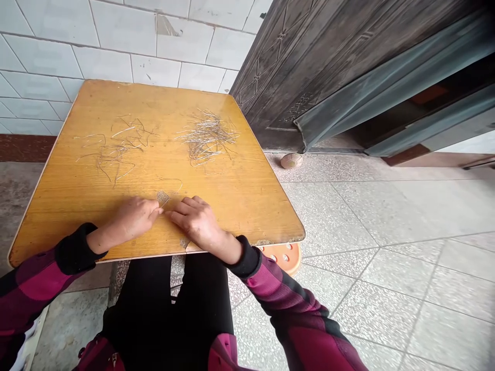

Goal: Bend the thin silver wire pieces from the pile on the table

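My left hand (pixel 137 217) is low over the near part of the wooden table, thumb and fingertips pinched together. From that pinch a short piece of thin wire (pixel 165 203) sticks out toward the upper right. Close beside it, my right hand (pixel 196 222) rests on the tabletop with its fingers curled and pressed together, its thumb side toward the left fingertips. Whatever lies under those right fingers is hidden. Just beyond both hands, a single bent wire (pixel 181 183) lies on the wood.
Bent wires (pixel 126 141) are scattered over the table's (pixel 247 206) far left part. A denser pile of wires (pixel 211 136) lies at the far right. An orange stool (pixel 288 256) shows below the near right corner. A worn ball (pixel 291 161) sits by the dark door (pixel 278 87).
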`<state>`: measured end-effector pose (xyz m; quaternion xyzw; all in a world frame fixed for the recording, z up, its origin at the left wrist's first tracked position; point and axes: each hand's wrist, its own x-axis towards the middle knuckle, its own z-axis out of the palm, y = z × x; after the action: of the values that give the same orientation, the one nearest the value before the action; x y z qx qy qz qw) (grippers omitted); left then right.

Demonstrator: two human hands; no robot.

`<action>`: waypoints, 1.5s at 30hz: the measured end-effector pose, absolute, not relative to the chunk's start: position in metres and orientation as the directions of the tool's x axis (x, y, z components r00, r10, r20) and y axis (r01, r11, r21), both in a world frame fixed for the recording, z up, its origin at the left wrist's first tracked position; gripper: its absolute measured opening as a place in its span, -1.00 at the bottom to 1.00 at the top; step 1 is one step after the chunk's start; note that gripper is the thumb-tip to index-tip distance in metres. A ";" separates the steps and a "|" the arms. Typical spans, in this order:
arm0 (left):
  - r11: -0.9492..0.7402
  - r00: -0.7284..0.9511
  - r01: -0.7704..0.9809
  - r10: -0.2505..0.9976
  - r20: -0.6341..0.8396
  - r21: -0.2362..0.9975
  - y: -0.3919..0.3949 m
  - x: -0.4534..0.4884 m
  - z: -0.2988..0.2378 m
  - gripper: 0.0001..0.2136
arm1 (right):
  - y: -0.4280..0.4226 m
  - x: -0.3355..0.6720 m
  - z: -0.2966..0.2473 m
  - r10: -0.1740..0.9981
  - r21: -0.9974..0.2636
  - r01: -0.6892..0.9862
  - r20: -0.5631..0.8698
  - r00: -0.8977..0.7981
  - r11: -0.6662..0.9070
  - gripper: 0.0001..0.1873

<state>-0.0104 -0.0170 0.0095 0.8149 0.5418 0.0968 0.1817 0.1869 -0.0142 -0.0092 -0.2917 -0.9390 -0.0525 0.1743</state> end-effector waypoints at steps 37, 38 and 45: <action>-0.612 0.596 0.791 0.758 0.264 -0.026 -0.020 -0.008 -0.023 -0.38 | 0.059 0.195 -0.008 0.807 -0.494 0.659 0.174 -0.564 0.567 -0.86; -0.603 0.592 0.797 0.769 0.242 -0.035 -0.020 -0.008 -0.026 -0.38 | 0.058 0.195 -0.009 0.799 -0.432 0.683 0.178 -0.575 0.588 -0.84; -0.573 0.569 0.818 0.795 0.210 -0.047 -0.023 -0.005 -0.022 -0.42 | 0.047 0.192 -0.006 0.804 0.003 0.815 0.158 -0.573 0.580 -0.69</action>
<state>-0.0055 -0.0229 -0.0222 0.8829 0.4569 0.0828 -0.0692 0.1925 0.0468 -0.0064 -0.4569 -0.8860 -0.0378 0.0696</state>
